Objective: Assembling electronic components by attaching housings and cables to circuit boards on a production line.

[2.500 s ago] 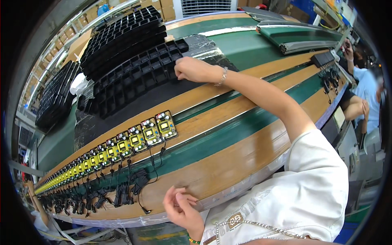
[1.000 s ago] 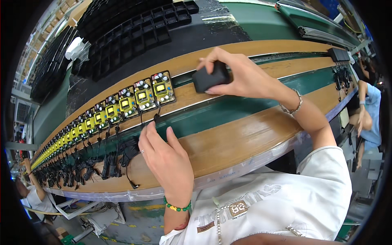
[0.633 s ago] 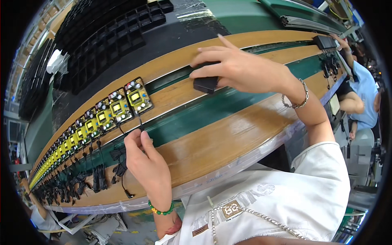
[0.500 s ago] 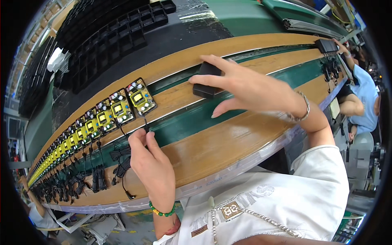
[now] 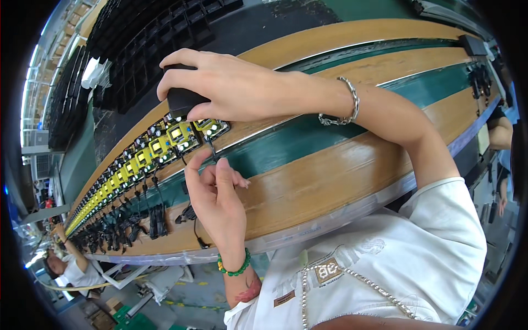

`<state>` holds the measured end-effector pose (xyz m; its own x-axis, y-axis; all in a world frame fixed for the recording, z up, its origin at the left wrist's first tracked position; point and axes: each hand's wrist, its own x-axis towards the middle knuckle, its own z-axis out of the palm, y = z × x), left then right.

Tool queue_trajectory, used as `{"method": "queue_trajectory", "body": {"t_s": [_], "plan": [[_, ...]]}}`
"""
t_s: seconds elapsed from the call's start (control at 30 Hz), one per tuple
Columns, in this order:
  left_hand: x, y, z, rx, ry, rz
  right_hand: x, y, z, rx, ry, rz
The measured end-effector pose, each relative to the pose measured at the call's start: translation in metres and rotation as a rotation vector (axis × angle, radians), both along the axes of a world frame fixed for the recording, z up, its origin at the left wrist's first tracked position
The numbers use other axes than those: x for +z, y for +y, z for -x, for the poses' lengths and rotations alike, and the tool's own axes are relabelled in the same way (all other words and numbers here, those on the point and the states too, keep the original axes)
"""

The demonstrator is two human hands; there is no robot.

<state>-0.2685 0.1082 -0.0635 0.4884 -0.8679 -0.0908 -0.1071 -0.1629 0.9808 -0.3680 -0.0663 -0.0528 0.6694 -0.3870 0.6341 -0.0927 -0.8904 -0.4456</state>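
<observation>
My right hand [image 5: 231, 91] grips a black plastic cover [image 5: 184, 99], thumb on its near side and fingers over the far side. It is held above the right end of a long row of circuit boards [image 5: 148, 153] in black trays or shells. Partly beneath that hand lies the rightmost board [image 5: 215, 130], with a black cable running from it toward me. My left hand [image 5: 217, 206] is just below this board, with thumb and index finger closed about the cable [image 5: 213, 151] and the other fingers curled. The cover's underside is hidden.
Bundled black cables [image 5: 157, 220] hang along the near side of the row. Black compartment trays [image 5: 148, 49] are stacked beyond the wooden rail [image 5: 308, 41]. Green belt [image 5: 291, 146] runs between the rails. A black case [image 5: 473, 45] is far right; another person [image 5: 77, 269] is far left.
My right hand has picked the black cover up off the rail and brought it left over the last boards. My left hand stays at the cable. The view has shifted.
</observation>
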Motion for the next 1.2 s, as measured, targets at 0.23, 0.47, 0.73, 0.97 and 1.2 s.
{"method": "queue_trajectory", "body": {"t_s": [0.23, 0.47, 0.73, 0.97, 1.2], "plan": [[0.013, -0.014, 0.003, -0.158, 0.840, -0.016, -0.003, -0.008, 0.032, 0.035, 0.074, -0.056], [0.006, -0.036, 0.031, -0.207, 1.064, -0.044, -0.016, -0.016, 0.081, -0.004, 0.024, -0.069], [0.006, -0.025, 0.056, -0.047, 0.734, -0.181, -0.020, -0.021, 0.083, -0.088, 0.015, 0.124], [0.005, -0.045, 0.053, -0.196, 0.905, -0.015, -0.023, -0.017, 0.080, -0.098, 0.047, 0.131], [0.008, -0.050, 0.065, -0.089, 0.556, -0.104, -0.026, -0.015, 0.075, -0.134, -0.022, 0.182]]}}
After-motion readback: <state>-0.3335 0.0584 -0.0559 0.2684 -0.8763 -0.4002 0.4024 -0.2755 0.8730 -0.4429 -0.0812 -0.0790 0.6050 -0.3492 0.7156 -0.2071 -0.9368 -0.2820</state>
